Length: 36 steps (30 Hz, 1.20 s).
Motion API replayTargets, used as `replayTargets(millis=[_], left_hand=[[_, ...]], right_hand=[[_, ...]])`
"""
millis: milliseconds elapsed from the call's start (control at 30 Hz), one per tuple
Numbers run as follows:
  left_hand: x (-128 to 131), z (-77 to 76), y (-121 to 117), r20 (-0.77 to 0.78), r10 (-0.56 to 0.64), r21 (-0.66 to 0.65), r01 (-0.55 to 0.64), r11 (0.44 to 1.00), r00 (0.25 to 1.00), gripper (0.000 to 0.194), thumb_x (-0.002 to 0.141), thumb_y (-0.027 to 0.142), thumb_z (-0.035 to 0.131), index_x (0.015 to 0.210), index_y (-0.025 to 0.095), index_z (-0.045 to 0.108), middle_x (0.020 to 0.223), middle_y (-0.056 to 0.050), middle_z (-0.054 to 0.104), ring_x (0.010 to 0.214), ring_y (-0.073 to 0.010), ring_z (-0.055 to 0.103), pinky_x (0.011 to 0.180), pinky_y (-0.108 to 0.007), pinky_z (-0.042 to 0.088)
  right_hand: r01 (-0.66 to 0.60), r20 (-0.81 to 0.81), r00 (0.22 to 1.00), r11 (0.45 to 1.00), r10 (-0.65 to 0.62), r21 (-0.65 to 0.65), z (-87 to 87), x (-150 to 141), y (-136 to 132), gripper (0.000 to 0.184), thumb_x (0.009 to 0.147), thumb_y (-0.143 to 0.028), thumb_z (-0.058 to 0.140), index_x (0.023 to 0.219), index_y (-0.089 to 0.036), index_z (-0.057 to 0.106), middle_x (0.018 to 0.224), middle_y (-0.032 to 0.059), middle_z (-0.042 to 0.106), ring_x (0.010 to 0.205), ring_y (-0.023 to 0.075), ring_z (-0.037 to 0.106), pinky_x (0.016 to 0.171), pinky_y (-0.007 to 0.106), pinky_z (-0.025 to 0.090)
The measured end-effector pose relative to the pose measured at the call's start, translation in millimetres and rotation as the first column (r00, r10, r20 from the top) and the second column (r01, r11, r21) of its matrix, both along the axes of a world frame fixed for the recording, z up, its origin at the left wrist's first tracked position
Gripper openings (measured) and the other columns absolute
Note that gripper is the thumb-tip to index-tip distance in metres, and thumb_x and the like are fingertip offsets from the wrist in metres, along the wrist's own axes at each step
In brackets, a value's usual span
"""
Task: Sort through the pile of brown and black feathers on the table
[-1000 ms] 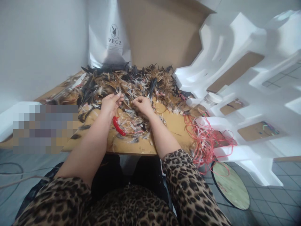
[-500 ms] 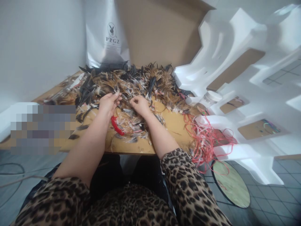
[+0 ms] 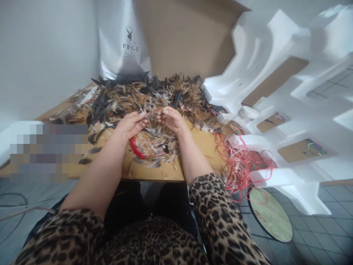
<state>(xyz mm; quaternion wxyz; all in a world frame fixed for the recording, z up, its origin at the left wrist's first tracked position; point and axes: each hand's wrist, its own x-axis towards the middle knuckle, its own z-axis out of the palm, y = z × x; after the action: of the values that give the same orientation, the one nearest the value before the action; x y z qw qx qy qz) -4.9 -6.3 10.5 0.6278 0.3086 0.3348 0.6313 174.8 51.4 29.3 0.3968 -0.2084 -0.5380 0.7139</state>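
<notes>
Here, the left hand (image 3: 134, 124) and right hand (image 3: 173, 119) curl narrowly, facing each other; whether either grip holds the wispy feathers (image 3: 152, 115) between the 2, about equally near both, I cannot tell. Their long axis is unclear. Nearer the body lies a red band (image 3: 136, 148); behind, a feather heap (image 3: 127, 94) crowds the counter (image 3: 200, 152).

Yellow-brn table (image 3: 202, 151): brn/blk feathers (image 3: 132, 95) heaped at back, red curved item (image 3: 136, 149) nr front, red strings (image 3: 239, 165) R side
</notes>
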Motion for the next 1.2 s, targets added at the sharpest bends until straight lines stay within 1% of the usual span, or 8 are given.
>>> replayTargets(millis=[167,400,567,667,733,833,1000,1200], left_hand=[[3.9,0.0,-2.3,-0.041,-0.103,0.001,0.103,0.995,0.994,0.002,0.072,0.008,0.061,0.073,0.007,0.063,0.082,-0.013,0.068,0.057,-0.0063,0.059,0.050,-0.013,0.047],[5.3,-1.7,2.2,0.023,0.005,-0.026,-0.004,1.000,1.000,0.005,0.072,0.004,0.062,0.069,0.008,0.063,0.066,-0.007,0.064,0.055,-0.0064,0.059,0.051,-0.012,0.048],[5.7,-6.3,8.9,0.092,0.094,-0.006,-0.094,0.996,0.991,0.010,0.074,0.000,0.057,0.071,0.007,0.064,0.066,-0.006,0.064,0.060,-0.0065,0.062,0.056,-0.011,0.050],[8.7,-7.1,9.7,0.117,0.119,-0.021,-0.118,0.993,0.986,0.011,0.073,-0.002,0.056,0.070,0.006,0.063,0.067,-0.006,0.064,0.058,-0.0061,0.061,0.057,-0.011,0.050],[10.9,-6.5,8.5,0.104,0.115,-0.038,-0.111,0.993,0.988,0.010,0.073,-0.002,0.057,0.070,0.006,0.063,0.067,-0.007,0.065,0.058,-0.0066,0.062,0.056,-0.012,0.051],[12.4,-5.4,5.9,0.048,0.075,-0.058,-0.072,0.996,0.996,0.007,0.073,0.001,0.058,0.072,0.005,0.063,0.068,-0.009,0.066,0.059,-0.0093,0.064,0.052,-0.012,0.050],[10.0,-6.5,4.7,-0.002,0.023,-0.074,-0.024,0.997,1.000,0.004,0.073,0.004,0.060,0.074,0.005,0.063,0.069,-0.009,0.067,0.058,-0.0110,0.065,0.047,-0.012,0.048],[7.8,-9.0,3.9,-0.077,-0.040,-0.077,0.035,0.996,0.996,0.008,0.072,0.007,0.063,0.079,0.004,0.065,0.073,-0.011,0.068,0.056,-0.0093,0.064,0.045,-0.012,0.047]], right_hand=[[0.059,-0.027,0.998,0.998,-0.059,-0.013,-4.9,3.1,7.2,0.028,0.062,-0.035,0.069,0.073,-0.020,0.048,0.080,-0.0018,0.063,0.073,0.0098,0.059,0.066,0.023,0.050],[0.111,0.047,0.993,0.993,-0.109,-0.049,-10.4,-11.5,4.5,0.032,0.062,-0.044,0.069,0.079,-0.019,0.056,0.078,-0.0013,0.064,0.066,0.0080,0.059,0.058,0.019,0.046],[0.199,0.142,0.966,0.971,-0.217,0.133,-12.9,-30.6,-8.1,0.039,0.057,-0.042,0.073,0.084,-0.018,0.060,0.076,-0.0010,0.064,0.062,0.0067,0.055,0.059,0.019,0.044],[0.271,0.135,0.939,0.921,-0.317,0.279,-14.4,-38.1,-12.4,0.037,0.054,-0.038,0.074,0.081,-0.017,0.061,0.076,-0.0025,0.063,0.066,0.0069,0.055,0.068,0.020,0.045],[0.314,0.125,0.922,0.895,-0.368,0.318,-15.4,-40.5,-12.8,0.031,0.055,-0.037,0.073,0.074,-0.016,0.061,0.071,-0.0034,0.062,0.065,0.0071,0.054,0.069,0.021,0.044],[0.343,0.122,0.916,0.903,-0.383,0.260,-15.8,-40.5,-11.4,0.026,0.059,-0.037,0.070,0.068,-0.015,0.059,0.061,-0.0044,0.058,0.057,0.0060,0.050,0.061,0.020,0.042],[0.303,0.107,0.942,0.943,-0.318,0.135,-14.1,-36.8,-9.0,0.027,0.060,-0.037,0.070,0.064,-0.014,0.056,0.056,-0.0039,0.057,0.050,0.0048,0.047,0.052,0.019,0.038],[0.320,0.124,0.935,0.940,-0.333,0.114,-13.0,-38.1,-10.9,0.027,0.060,-0.036,0.070,0.064,-0.014,0.054,0.054,-0.0049,0.054,0.050,0.0043,0.046,0.051,0.018,0.037]])
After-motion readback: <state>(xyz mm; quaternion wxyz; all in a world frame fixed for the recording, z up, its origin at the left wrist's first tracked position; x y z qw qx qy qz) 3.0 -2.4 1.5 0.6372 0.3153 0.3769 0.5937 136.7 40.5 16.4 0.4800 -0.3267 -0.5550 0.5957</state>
